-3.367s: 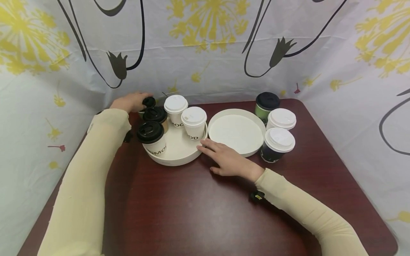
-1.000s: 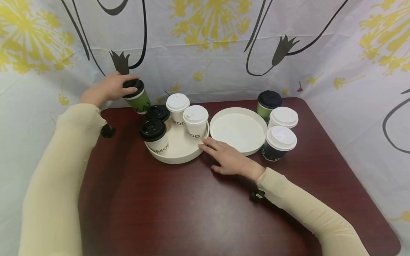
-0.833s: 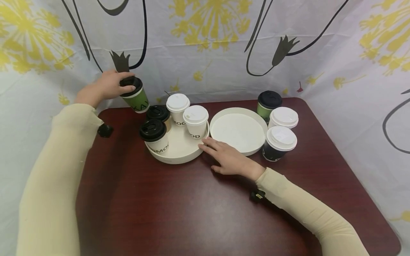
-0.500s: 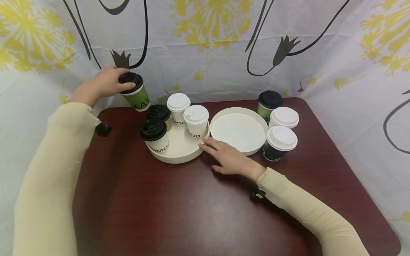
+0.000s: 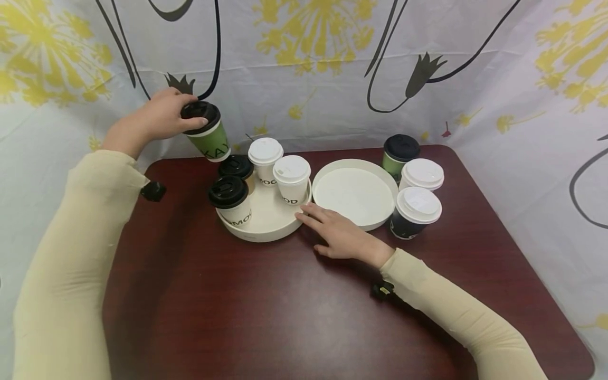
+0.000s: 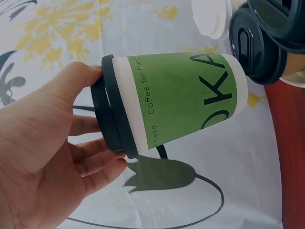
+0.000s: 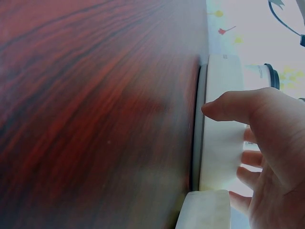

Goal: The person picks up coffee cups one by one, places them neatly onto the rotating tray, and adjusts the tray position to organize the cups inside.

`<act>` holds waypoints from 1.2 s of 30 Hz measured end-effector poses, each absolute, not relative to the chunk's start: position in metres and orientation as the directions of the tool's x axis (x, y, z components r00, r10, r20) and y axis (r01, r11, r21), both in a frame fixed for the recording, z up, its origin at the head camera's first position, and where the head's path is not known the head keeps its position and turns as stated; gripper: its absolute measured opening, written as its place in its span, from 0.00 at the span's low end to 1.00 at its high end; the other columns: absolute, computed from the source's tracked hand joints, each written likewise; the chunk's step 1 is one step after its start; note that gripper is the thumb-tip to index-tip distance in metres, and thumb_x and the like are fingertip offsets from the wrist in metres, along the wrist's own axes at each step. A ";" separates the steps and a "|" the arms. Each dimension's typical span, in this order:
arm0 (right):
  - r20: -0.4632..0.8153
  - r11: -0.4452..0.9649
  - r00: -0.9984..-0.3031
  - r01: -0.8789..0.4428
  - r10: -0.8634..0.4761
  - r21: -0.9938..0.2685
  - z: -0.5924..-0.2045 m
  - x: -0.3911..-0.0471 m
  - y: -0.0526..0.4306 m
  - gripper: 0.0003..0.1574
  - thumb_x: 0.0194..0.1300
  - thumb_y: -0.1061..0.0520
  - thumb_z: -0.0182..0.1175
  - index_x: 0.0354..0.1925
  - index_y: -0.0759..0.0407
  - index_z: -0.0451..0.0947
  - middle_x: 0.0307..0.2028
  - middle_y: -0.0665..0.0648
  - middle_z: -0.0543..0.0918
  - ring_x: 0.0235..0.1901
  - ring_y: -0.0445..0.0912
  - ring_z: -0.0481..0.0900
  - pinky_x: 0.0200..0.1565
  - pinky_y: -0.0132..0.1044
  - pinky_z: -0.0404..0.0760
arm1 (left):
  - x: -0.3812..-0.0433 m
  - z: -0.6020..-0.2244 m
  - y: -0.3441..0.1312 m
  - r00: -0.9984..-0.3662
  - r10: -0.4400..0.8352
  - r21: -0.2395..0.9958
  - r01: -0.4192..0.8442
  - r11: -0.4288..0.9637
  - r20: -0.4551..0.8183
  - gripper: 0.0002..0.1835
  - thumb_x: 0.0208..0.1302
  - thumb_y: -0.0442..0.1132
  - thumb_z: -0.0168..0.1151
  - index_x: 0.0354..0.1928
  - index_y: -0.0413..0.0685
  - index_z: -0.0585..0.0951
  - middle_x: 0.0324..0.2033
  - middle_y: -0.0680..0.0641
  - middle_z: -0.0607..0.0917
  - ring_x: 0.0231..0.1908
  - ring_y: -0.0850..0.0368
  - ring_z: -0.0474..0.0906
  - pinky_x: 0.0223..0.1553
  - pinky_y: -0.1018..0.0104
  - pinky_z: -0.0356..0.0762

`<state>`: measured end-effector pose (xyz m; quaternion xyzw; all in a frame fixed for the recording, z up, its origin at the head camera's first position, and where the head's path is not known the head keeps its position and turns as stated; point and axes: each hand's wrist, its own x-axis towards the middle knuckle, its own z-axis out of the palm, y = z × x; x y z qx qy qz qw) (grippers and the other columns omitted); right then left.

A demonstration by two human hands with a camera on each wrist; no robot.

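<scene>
My left hand (image 5: 159,119) grips a green paper coffee cup (image 6: 186,98) by its black lid, fingers and thumb around the lid's edge. The cup hangs tilted in the air at the back left, its base just behind a brown cup with a black lid (image 5: 236,167). Below it, the left round white tray (image 5: 258,236) carries that cup, a white cup with a black lid (image 5: 236,214) and two white-lidded cups, the nearer white cup (image 5: 291,191) by the right rim. My right hand (image 5: 342,235) touches this rim with loosely extended fingers.
A second round tray (image 5: 353,195) adjoins the first on the right. Beside it stand a green cup with a black lid (image 5: 393,166), a white-lidded cup (image 5: 421,175) and a dark cup with a white lid (image 5: 406,227). A patterned cloth (image 5: 294,79) hangs behind the dark red table (image 5: 266,306).
My left hand has lifted the green cup from behind the brown cup, first leftward and up, lately higher and slightly right. My right hand has stayed at the tray rim.
</scene>
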<state>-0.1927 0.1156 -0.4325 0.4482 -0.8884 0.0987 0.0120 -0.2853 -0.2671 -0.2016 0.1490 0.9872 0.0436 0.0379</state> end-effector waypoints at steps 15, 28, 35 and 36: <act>0.110 0.577 -0.596 -0.800 -0.795 -0.167 -0.432 -0.193 0.117 0.55 0.58 0.49 0.68 0.77 0.53 0.53 0.76 0.61 0.57 0.76 0.55 0.56 0.74 0.50 0.62 | -0.274 -0.188 -0.230 -0.930 0.347 0.056 0.343 0.938 -0.119 0.41 0.74 0.59 0.44 0.76 0.35 0.54 0.70 0.22 0.56 0.69 0.25 0.52 0.67 0.32 0.55; 0.090 0.590 -0.608 -0.790 -0.789 -0.165 -0.431 -0.194 0.118 0.55 0.58 0.49 0.68 0.77 0.51 0.52 0.77 0.60 0.56 0.77 0.54 0.56 0.74 0.50 0.62 | -0.261 -0.183 -0.202 -0.886 0.441 0.092 0.432 0.897 -0.145 0.38 0.73 0.55 0.49 0.74 0.35 0.57 0.68 0.25 0.60 0.69 0.29 0.56 0.68 0.35 0.58; 0.082 0.595 -0.611 -0.787 -0.787 -0.162 -0.432 -0.194 0.117 0.55 0.59 0.49 0.68 0.77 0.51 0.52 0.77 0.60 0.56 0.77 0.54 0.55 0.74 0.49 0.61 | -0.255 -0.184 -0.192 -0.865 0.479 0.083 0.472 0.878 -0.151 0.37 0.73 0.54 0.50 0.74 0.35 0.60 0.67 0.26 0.63 0.67 0.30 0.59 0.67 0.36 0.59; 0.082 0.595 -0.611 -0.787 -0.787 -0.163 -0.432 -0.194 0.117 0.55 0.59 0.49 0.68 0.77 0.51 0.52 0.77 0.60 0.56 0.77 0.54 0.55 0.74 0.49 0.61 | -0.254 -0.184 -0.191 -0.861 0.484 0.080 0.477 0.875 -0.154 0.37 0.73 0.54 0.51 0.74 0.36 0.60 0.67 0.26 0.63 0.67 0.30 0.59 0.67 0.36 0.60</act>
